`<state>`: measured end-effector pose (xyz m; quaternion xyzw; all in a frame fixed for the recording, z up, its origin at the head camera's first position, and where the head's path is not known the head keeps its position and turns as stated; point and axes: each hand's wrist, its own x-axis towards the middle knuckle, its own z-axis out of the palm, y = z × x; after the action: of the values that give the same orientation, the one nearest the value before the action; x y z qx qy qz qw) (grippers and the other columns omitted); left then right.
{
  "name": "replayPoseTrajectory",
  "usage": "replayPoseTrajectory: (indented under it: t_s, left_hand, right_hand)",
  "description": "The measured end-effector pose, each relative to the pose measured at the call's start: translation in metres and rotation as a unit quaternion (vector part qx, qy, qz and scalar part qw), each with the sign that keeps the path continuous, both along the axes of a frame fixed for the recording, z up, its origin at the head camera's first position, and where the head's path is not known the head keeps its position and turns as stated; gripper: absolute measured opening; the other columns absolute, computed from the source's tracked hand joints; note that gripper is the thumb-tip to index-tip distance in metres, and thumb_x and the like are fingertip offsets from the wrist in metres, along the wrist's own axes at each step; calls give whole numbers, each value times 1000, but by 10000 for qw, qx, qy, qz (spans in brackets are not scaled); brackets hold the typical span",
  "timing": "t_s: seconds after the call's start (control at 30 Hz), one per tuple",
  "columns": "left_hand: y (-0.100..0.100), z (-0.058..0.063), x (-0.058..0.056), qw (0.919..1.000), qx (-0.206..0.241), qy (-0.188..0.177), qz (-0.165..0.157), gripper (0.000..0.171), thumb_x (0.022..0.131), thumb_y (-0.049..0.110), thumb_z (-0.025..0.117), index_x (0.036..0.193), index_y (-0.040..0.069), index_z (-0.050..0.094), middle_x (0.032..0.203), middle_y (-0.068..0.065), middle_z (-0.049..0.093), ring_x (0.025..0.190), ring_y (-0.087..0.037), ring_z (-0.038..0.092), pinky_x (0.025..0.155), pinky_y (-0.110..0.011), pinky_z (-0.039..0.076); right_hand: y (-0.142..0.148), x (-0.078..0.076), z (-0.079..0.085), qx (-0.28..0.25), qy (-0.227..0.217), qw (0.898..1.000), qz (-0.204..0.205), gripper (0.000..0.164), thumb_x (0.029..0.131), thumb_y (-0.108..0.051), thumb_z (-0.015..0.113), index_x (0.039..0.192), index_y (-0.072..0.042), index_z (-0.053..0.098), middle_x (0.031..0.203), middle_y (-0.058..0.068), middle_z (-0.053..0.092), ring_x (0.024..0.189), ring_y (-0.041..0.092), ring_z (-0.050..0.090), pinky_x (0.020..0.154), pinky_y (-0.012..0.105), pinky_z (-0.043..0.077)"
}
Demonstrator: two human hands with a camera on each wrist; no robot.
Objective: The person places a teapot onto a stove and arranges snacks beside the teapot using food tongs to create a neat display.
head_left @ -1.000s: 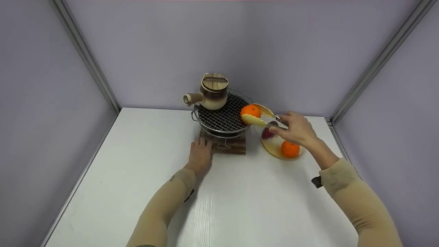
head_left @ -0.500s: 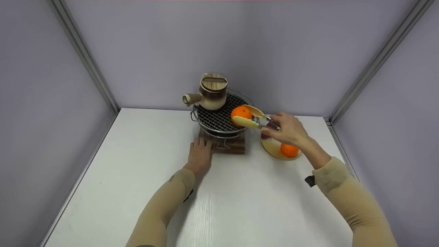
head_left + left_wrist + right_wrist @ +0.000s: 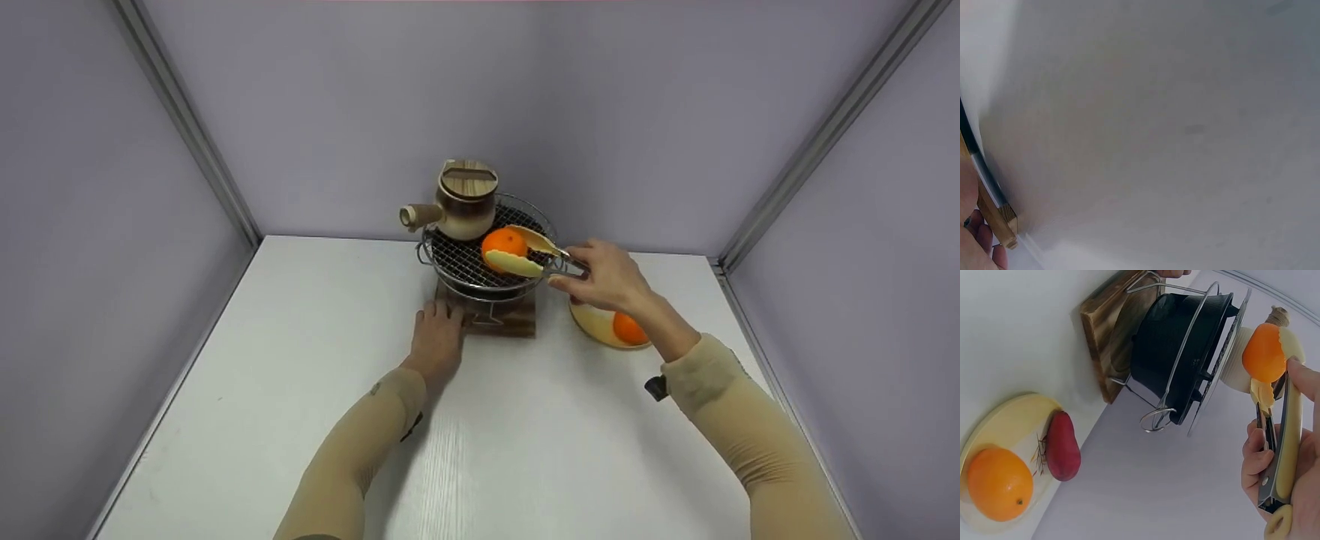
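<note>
Orange (image 3: 501,241) is held between the two pale tips of the tongs (image 3: 517,264), right over the grill's mesh grate (image 3: 469,268). Head view: right hand (image 3: 604,277) at the grate's 4 o'clock, fingers curled round the tongs. Lidded pot (image 3: 471,225) stands at the grate's 11 o'clock, side handle toward 9; wooden lid (image 3: 469,182) on, inside hidden. Left hand (image 3: 437,337) at the 7 o'clock corner of the wooden board (image 3: 517,324), fingers fairly straight toward 12; can't tell whether they pinch the board. Plate (image 3: 595,330) on the table (image 3: 300,337), 4 o'clock from the grill, bears a second orange (image 3: 628,330); right hand and forearm cover part of the plate.

Left wrist view: mostly pale blur. Part of left hand shows at 8 o'clock, beside a strip of wood (image 3: 995,219); its grip unclear.

Right wrist view: orange in the tongs at 2 o'clock, pot partly behind it; contact with the grate can't be told. Black fire bowl (image 3: 1168,349) sits in a wire stand (image 3: 1185,337) on the board. Plate at 8 o'clock carries the second orange and a dark red oblong item (image 3: 1063,447).
</note>
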<state>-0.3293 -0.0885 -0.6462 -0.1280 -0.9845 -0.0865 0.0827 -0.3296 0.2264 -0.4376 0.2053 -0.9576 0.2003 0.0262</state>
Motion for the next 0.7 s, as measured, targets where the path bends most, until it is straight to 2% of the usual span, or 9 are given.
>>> replayPoseTrajectory:
  t_s: [0.1,0.2,0.33,0.53,0.7]
  left_hand:
    - [0,0,0,10000,29,33,17,31,115,25,61,140,8,61,137,-21,59,130,-39,52,108,-55,50]
    - [0,0,-1,10000,20,22,24,30,114,23,62,141,9,61,137,-21,58,131,-39,52,108,-55,50]
    - [-1,0,-2,10000,-37,0,-15,32,113,19,63,142,7,60,138,-21,59,130,-39,52,108,-54,49]
    - [-1,-2,-1,9999,32,84,-66,32,113,19,63,141,5,61,137,-22,60,129,-40,52,107,-54,49]
    - [-1,-3,-1,9999,47,132,-46,34,112,20,66,142,5,61,138,-22,60,131,-41,52,108,-55,49]
  right_hand:
    - [-5,-1,1,48,7,10000,75,75,100,-58,78,152,-5,69,119,20,69,98,34,62,83,50,52]
    - [-8,-3,3,102,-22,9998,143,78,100,-58,77,153,-2,67,132,25,70,113,42,67,97,59,57]
    - [-13,-5,5,126,-118,9998,121,83,100,-60,76,156,-1,63,143,28,67,130,49,67,111,66,55]
    - [-23,-6,7,176,-221,9996,77,83,99,-61,76,158,-4,62,153,28,64,139,50,63,117,67,52]
    - [-28,-7,5,206,-246,9995,68,84,98,-62,76,158,-5,62,149,28,64,133,49,65,112,66,54]
